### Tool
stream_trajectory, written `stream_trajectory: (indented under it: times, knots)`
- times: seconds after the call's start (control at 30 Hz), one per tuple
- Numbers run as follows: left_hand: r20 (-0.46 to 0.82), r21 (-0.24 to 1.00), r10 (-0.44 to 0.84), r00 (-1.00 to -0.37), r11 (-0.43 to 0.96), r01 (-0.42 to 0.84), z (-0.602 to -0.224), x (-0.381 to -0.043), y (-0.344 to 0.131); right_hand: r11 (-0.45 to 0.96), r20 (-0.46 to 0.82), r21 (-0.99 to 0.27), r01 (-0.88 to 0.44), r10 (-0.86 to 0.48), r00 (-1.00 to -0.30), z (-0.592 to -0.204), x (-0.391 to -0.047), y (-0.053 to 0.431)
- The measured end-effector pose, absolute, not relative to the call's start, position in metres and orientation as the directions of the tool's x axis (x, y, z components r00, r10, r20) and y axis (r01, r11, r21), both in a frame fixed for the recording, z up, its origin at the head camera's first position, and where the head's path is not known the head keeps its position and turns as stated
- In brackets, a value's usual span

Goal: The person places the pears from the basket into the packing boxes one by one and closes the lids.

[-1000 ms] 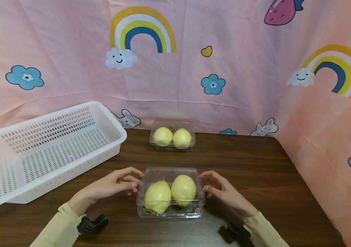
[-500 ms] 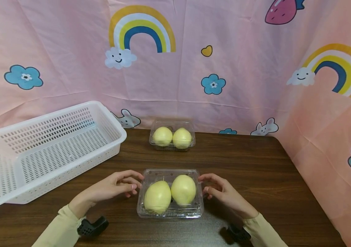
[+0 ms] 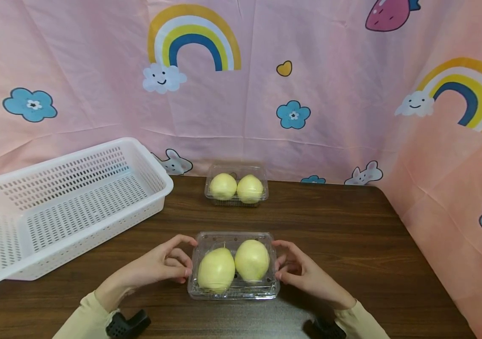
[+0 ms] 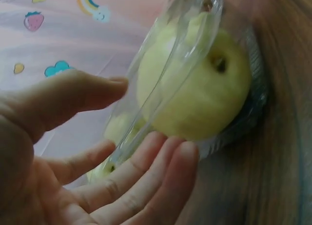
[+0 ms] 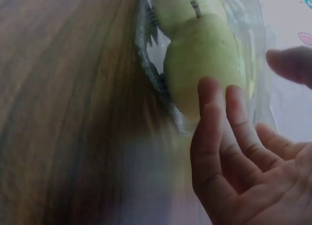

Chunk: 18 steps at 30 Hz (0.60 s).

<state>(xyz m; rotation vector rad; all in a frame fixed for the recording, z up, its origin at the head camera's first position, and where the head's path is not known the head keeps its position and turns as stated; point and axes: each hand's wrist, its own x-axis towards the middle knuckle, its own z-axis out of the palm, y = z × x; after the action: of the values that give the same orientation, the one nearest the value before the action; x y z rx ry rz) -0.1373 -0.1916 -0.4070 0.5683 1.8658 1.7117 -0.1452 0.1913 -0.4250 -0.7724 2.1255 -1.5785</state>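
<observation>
A clear plastic clamshell box (image 3: 234, 291) with two pale yellow-green pears (image 3: 216, 270) lies in front of me, its lid lowered over them. My left hand (image 3: 160, 263) is at the box's left side, index fingertip right at the far left corner, thumb lower along the rim. On the opposite side my right hand (image 3: 304, 270) mirrors it, fingertips right at the lid's edge. The left wrist view shows the thumb (image 4: 92, 91) and fairly straight fingers spread on either side of the rim. Fingers (image 5: 209, 122) extend along the box's side in the right wrist view.
A second clear box (image 3: 235, 201) with two pears stands farther back by the printed cloth backdrop (image 3: 334, 94). To the left is a large white perforated basket (image 3: 96, 230). Everything rests on a dark wooden table (image 3: 342, 226).
The lid's front edge has come down over the pears. Both thumbs have since moved in toward the box's sides, while the box stays in place.
</observation>
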Motion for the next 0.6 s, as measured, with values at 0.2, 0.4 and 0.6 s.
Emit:
stream_trajectory:
  times: [0.2,0.4,0.6]
  knots:
    - [-0.137,0.990,0.639,-0.757,0.075,-0.116,-0.407,-0.128,-0.185,0.229,0.012,-0.955,-0.187,-0.601,-0.799,-0.426,-0.141,0.188]
    - [-0.132,0.990,0.641,-0.756,0.049,-0.132,-0.408,-0.125,-0.182,0.196,0.043,-0.961,-0.194,-0.590,-0.806,-0.426,-0.140,0.184]
    - [-0.106,0.994,0.622,-0.775,0.069,-0.081,-0.410,-0.128,-0.182,0.180,0.065,-0.961,-0.210,-0.593,-0.803,-0.426,-0.142,0.183]
